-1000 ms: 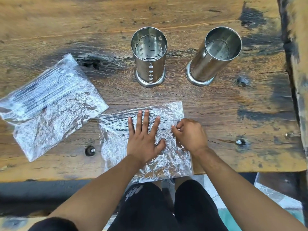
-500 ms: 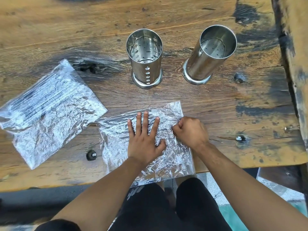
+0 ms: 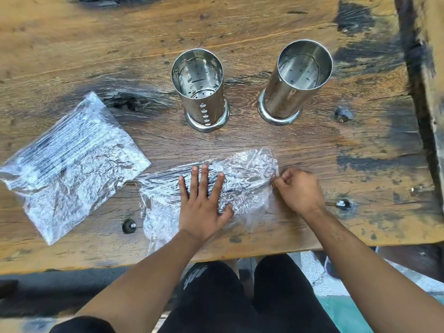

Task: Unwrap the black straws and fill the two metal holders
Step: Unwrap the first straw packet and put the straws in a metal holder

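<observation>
Two empty perforated metal holders stand upright on the wooden table: the left holder [image 3: 200, 92] and the right holder [image 3: 296, 82]. A clear crinkled plastic bag [image 3: 245, 181] with black straws inside lies near the table's front edge. My left hand [image 3: 204, 203] presses flat on this bag, fingers spread. My right hand [image 3: 298, 188] is closed, pinching the bag's right edge. A second clear bag of black straws [image 3: 69, 162] lies flat at the left, untouched.
Metal bolt heads sit in the table at the front left [image 3: 129, 225] and right [image 3: 343, 203]. A raised wooden beam [image 3: 430, 75] borders the table on the right. The table's front edge [image 3: 72, 263] runs above my lap.
My right hand has slid rightward from the bag's middle to its right edge and pulls the plastic there. My left hand stays pressed on the bag. The camera view shifted slightly.
</observation>
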